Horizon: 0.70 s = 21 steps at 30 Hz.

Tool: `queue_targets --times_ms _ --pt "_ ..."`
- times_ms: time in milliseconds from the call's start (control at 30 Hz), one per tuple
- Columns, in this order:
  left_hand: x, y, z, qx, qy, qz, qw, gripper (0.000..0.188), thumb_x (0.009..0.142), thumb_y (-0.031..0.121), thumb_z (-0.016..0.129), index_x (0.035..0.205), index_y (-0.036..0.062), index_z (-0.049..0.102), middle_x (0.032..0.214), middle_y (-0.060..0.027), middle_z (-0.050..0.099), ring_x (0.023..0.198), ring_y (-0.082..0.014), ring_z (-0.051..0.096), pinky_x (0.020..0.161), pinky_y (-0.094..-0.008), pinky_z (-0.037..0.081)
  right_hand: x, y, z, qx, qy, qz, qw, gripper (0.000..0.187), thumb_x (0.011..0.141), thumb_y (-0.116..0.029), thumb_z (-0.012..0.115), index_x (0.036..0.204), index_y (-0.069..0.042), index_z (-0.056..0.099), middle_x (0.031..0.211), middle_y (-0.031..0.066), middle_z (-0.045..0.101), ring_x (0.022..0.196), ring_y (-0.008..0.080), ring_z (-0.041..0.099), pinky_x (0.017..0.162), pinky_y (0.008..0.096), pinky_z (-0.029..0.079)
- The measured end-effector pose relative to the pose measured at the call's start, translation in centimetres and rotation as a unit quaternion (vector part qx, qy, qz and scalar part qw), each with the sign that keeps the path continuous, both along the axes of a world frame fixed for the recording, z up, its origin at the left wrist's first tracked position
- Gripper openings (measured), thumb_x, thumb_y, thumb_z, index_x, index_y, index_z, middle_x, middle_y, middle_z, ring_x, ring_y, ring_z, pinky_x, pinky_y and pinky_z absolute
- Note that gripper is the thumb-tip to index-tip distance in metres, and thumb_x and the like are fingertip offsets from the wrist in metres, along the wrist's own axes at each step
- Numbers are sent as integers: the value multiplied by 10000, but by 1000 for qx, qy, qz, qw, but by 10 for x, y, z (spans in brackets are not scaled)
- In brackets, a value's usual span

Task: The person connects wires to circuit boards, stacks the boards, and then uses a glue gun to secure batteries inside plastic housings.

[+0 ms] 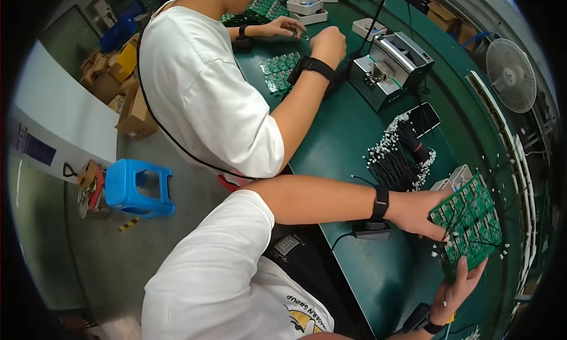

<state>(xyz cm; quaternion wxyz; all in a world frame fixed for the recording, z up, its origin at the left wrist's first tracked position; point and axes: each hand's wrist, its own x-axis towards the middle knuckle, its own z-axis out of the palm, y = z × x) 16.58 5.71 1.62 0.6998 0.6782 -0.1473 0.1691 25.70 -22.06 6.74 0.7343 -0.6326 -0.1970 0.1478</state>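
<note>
White sleeve (204,269); left hand (415,213), right hand (460,287) gripping green gridded circuit panel (471,217); black wires (485,243) across it, apparently white-tipped.

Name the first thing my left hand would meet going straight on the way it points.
The left hand would meet the green circuit-board panel first; it appears to be touching the panel's left edge. Depth beyond is hard to judge here.

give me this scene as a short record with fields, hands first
left hand: grips left edge of green circuit board panel
right hand: holds the panel's near edge
bench: black wires with white ends, phone, grey-black machine
co-worker: at the same bench
floor: blue stool
upper right: fan
</note>
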Motion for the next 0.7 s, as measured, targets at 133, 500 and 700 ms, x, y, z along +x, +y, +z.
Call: queue_targets --times_ms 133,500,700 --pt "-7 6 5 102 -19 9 995 1018 930 270 925 1712 12 327 1416 -220 746 1295 -401 740 1090 -485 593 -10 -8 -13 -79 -40 18 996 784 1051 41 738 1746 15 375 1641 187 582 1404 252 626 1210 417 492" --pt "-10 9 9 239 48 18 970 974 857 281 942 1639 45 411 1342 -259 751 1219 -466 745 1009 -508 612 7 -46 -66 -307 -95 -53 946 697 1070 -57 804 1668 8 450 1427 133 719 1237 199 704 1098 343 543" --pt "-7 -1 -7 281 6 55 958 995 817 266 959 1612 11 418 1250 -244 752 1175 -476 743 977 -524 618 -1 -36 -70 -123 -69 -22 990 662 1061 -37 808 1630 -7 473 1375 103 730 1189 173 700 1065 341 559"
